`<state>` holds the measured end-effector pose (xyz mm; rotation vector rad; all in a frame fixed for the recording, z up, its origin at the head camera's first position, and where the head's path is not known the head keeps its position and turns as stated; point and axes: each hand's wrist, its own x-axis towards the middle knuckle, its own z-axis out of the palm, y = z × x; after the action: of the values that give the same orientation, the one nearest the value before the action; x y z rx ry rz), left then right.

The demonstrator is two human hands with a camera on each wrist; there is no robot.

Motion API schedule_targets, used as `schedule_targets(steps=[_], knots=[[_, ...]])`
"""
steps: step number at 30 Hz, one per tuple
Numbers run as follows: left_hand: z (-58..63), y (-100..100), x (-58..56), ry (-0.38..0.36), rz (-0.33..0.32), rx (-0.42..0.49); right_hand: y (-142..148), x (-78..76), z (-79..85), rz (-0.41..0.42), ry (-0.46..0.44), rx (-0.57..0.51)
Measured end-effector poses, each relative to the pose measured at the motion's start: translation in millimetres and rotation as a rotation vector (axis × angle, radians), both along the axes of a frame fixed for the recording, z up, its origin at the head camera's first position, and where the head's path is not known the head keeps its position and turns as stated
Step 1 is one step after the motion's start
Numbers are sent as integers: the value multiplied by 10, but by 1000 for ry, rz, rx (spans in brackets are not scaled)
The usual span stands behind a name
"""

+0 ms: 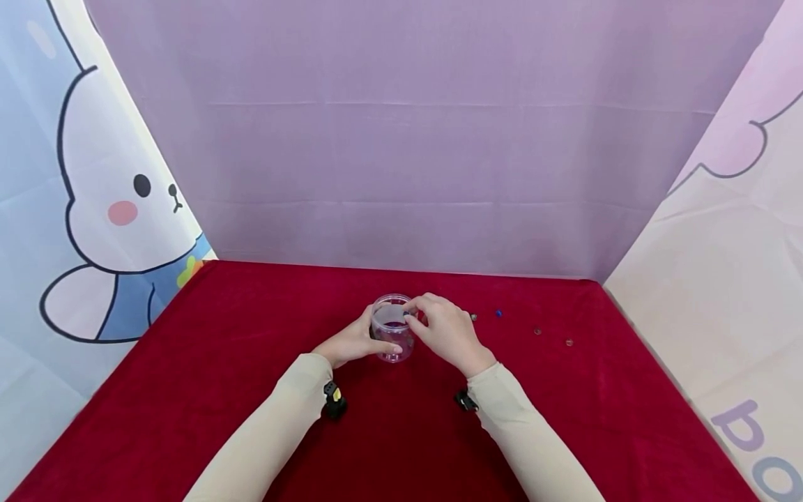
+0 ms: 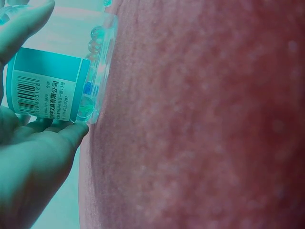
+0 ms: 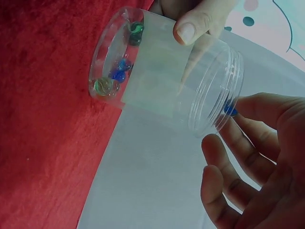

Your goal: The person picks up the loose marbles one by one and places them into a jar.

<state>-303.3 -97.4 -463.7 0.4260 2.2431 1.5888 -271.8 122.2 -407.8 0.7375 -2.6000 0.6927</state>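
Observation:
A clear plastic jar (image 1: 394, 333) stands on the red cloth, its mouth uncovered. My left hand (image 1: 351, 340) grips the jar from the left, thumb across the near side. Several glass marbles (image 3: 103, 86) lie at the jar's bottom, green, blue and clear ones among them. A printed label (image 2: 45, 88) with a barcode wraps part of the jar's wall. Between thumb and forefinger, my right hand (image 1: 447, 333) pinches a blue marble (image 3: 230, 110) at the jar's rim; the forefinger partly hides behind the rim in the right wrist view.
To the right of the jar, several loose marbles lie scattered on the red cloth (image 1: 251, 390), including a blue marble (image 1: 498, 313) and a brownish marble (image 1: 569, 342). A purple curtain (image 1: 401, 139) hangs along the table's back edge, with printed cloths at both sides.

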Motion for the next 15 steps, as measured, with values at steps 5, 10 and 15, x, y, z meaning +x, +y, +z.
schedule_targets(steps=[5,10,15], knots=[[-9,11,-6,2,-7,-2,15,7,-20,14,7,17],[-18,17,-11,2,-6,6,31,18,-28,22,22,-1],[-29,13,-11,-17,4,5,57,30,-38,23,40,-30]])
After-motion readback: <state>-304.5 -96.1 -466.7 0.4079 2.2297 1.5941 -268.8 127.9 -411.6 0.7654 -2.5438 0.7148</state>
